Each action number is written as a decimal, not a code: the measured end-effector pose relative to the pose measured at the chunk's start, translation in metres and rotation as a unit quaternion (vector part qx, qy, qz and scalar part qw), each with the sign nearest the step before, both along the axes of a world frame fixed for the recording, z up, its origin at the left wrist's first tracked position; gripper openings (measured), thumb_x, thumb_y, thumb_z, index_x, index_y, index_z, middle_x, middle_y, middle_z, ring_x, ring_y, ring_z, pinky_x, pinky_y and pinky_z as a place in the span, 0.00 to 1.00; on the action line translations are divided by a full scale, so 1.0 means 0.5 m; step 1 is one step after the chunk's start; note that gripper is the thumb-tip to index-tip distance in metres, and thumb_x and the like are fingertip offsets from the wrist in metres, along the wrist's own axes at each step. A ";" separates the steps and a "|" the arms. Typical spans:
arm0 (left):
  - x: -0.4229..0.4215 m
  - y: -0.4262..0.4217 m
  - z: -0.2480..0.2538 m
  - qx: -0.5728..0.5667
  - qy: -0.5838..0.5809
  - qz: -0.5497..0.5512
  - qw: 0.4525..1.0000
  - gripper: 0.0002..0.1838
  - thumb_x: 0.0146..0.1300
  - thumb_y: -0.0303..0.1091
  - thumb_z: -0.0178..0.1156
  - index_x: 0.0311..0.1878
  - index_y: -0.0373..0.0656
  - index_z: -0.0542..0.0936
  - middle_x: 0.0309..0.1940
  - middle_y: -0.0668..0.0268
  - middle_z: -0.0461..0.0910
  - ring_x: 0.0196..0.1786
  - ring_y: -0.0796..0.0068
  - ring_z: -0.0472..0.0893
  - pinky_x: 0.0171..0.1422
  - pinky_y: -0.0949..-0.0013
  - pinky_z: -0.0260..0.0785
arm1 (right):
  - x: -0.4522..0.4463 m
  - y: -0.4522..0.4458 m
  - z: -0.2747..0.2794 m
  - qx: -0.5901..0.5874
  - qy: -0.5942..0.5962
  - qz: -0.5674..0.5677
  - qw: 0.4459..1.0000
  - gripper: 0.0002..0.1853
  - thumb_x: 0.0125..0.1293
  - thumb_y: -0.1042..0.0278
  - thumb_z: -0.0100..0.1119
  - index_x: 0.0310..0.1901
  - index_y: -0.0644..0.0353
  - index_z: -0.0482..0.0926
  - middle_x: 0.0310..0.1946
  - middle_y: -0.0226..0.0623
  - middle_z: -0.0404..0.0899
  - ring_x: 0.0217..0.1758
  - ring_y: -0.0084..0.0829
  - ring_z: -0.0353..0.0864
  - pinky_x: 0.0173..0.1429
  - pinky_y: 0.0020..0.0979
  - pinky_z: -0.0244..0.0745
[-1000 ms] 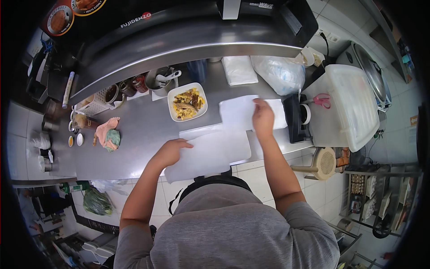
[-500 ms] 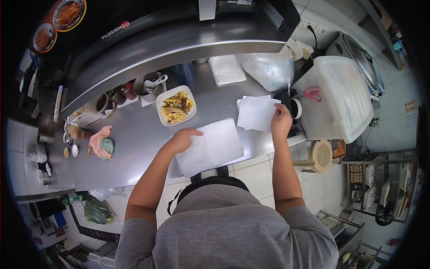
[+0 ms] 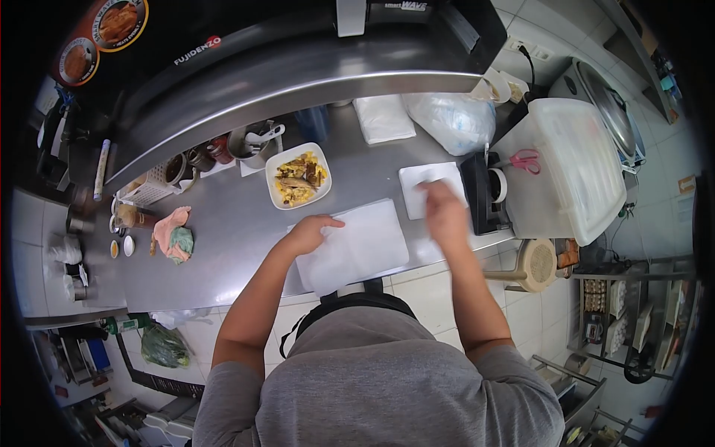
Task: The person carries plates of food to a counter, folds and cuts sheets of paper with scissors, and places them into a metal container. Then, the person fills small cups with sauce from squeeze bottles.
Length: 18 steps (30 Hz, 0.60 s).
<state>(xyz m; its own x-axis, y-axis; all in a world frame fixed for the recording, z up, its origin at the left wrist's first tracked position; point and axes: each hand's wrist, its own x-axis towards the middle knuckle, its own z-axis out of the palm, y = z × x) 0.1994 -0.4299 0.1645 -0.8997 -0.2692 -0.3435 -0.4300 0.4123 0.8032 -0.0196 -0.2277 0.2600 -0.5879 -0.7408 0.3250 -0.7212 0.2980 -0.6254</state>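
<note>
A larger stack of white paper sheets point(image 3: 361, 242) lies at the counter's front edge, its lower left part sticking out past the edge. My left hand point(image 3: 309, 235) is closed on the stack's upper left corner, thumb on top. Smeared by motion, my right hand point(image 3: 445, 212) hovers at a smaller stack of white paper squares point(image 3: 417, 186), covering its lower right part. Whether anything is between those fingers cannot be made out. Behind the larger stack stands a white square bowl point(image 3: 277, 197) of yellow and brown food.
On the steel counter point(image 3: 231, 223), a pink and green cloth point(image 3: 175, 231) lies left. Jars and a white basket point(image 3: 149, 192) line the back left. A black tape dispenser point(image 3: 477, 190), pink scissors point(image 3: 526, 162) and a clear plastic bin point(image 3: 573, 171) stand right. A steel shelf point(image 3: 298, 89) overhangs the back.
My right hand has moved left and toward me from the right edge of the small stack, where it held a white sheet. The left hand stays on the larger stack. The view has shifted slightly.
</note>
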 end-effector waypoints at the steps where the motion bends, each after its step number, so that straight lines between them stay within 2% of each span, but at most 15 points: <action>1: -0.004 -0.003 0.001 -0.006 -0.001 -0.009 1.000 0.34 0.43 0.07 0.46 0.53 0.45 0.80 0.52 0.56 0.77 0.55 0.59 0.76 0.59 0.69 0.66 | 0.031 -0.011 -0.040 0.005 0.033 0.068 0.997 0.16 0.49 0.83 0.51 0.40 0.59 0.79 0.35 0.44 0.78 0.37 0.43 0.79 0.43 0.37 0.74; 2: -0.007 -0.004 0.002 -0.012 -0.001 -0.018 1.000 0.34 0.42 0.07 0.46 0.54 0.46 0.80 0.52 0.56 0.77 0.55 0.59 0.76 0.60 0.70 0.66 | 0.061 -0.021 -0.096 0.010 0.067 0.135 0.989 0.15 0.48 0.82 0.50 0.39 0.59 0.79 0.34 0.44 0.77 0.38 0.43 0.79 0.43 0.38 0.74; 4: -0.007 -0.004 0.010 0.012 0.001 -0.009 1.000 0.35 0.42 0.07 0.47 0.55 0.46 0.79 0.53 0.56 0.77 0.56 0.59 0.76 0.60 0.70 0.66 | 0.120 -0.026 -0.160 0.097 0.036 0.179 0.978 0.11 0.50 0.80 0.51 0.36 0.58 0.77 0.33 0.43 0.76 0.38 0.44 0.77 0.44 0.42 0.73; 8: 0.020 -0.012 0.033 0.043 0.018 0.058 0.997 0.37 0.42 0.08 0.46 0.58 0.47 0.77 0.55 0.56 0.75 0.58 0.58 0.75 0.62 0.69 0.66 | 0.136 -0.026 -0.245 0.078 0.027 0.177 0.981 0.09 0.53 0.79 0.52 0.36 0.58 0.76 0.33 0.42 0.75 0.36 0.46 0.76 0.41 0.44 0.71; 11: 0.053 -0.036 0.025 -0.059 0.012 0.054 0.997 0.36 0.45 0.10 0.48 0.61 0.47 0.74 0.57 0.56 0.74 0.59 0.58 0.74 0.63 0.68 0.66 | 0.134 -0.014 -0.256 0.028 0.024 0.176 0.984 0.08 0.55 0.78 0.52 0.37 0.58 0.76 0.33 0.42 0.75 0.35 0.46 0.76 0.41 0.45 0.70; 14: 0.064 -0.002 0.077 -0.248 -0.109 0.083 0.959 0.36 0.48 0.15 0.51 0.65 0.43 0.69 0.57 0.54 0.72 0.60 0.55 0.72 0.63 0.65 0.65 | 0.126 -0.014 -0.246 0.038 -0.027 0.177 0.983 0.09 0.56 0.79 0.53 0.39 0.59 0.76 0.35 0.42 0.76 0.37 0.47 0.77 0.41 0.43 0.71; 16: 0.070 0.041 0.090 -0.325 -0.032 0.083 0.942 0.33 0.54 0.20 0.54 0.67 0.41 0.65 0.59 0.54 0.71 0.63 0.56 0.70 0.65 0.62 0.63 | 0.133 -0.016 -0.203 0.047 -0.097 0.150 0.983 0.11 0.58 0.80 0.53 0.42 0.59 0.76 0.37 0.43 0.78 0.38 0.47 0.78 0.42 0.40 0.73; 17: 0.070 0.067 0.089 -0.360 0.005 0.084 0.929 0.33 0.57 0.23 0.56 0.68 0.41 0.63 0.60 0.54 0.70 0.64 0.56 0.69 0.66 0.61 0.62 | 0.143 -0.018 -0.178 0.027 -0.138 0.132 0.981 0.12 0.59 0.81 0.53 0.45 0.59 0.76 0.39 0.42 0.79 0.39 0.43 0.79 0.43 0.37 0.73; 18: 0.069 0.094 0.085 -0.220 0.047 0.104 0.969 0.31 0.61 0.30 0.54 0.69 0.41 0.61 0.61 0.55 0.69 0.65 0.57 0.67 0.67 0.60 0.61 | 0.162 -0.020 -0.141 0.010 -0.182 0.115 0.977 0.14 0.59 0.81 0.53 0.47 0.59 0.75 0.40 0.42 0.80 0.39 0.40 0.79 0.43 0.34 0.73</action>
<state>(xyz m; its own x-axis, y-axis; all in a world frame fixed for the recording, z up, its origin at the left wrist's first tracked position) 0.2339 -0.3827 0.2067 -0.8319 -0.5501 -0.0728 -0.4737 0.6358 0.6094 0.0614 -0.2379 0.1894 -0.4797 -0.8705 0.1103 -0.5018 0.1691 -0.8483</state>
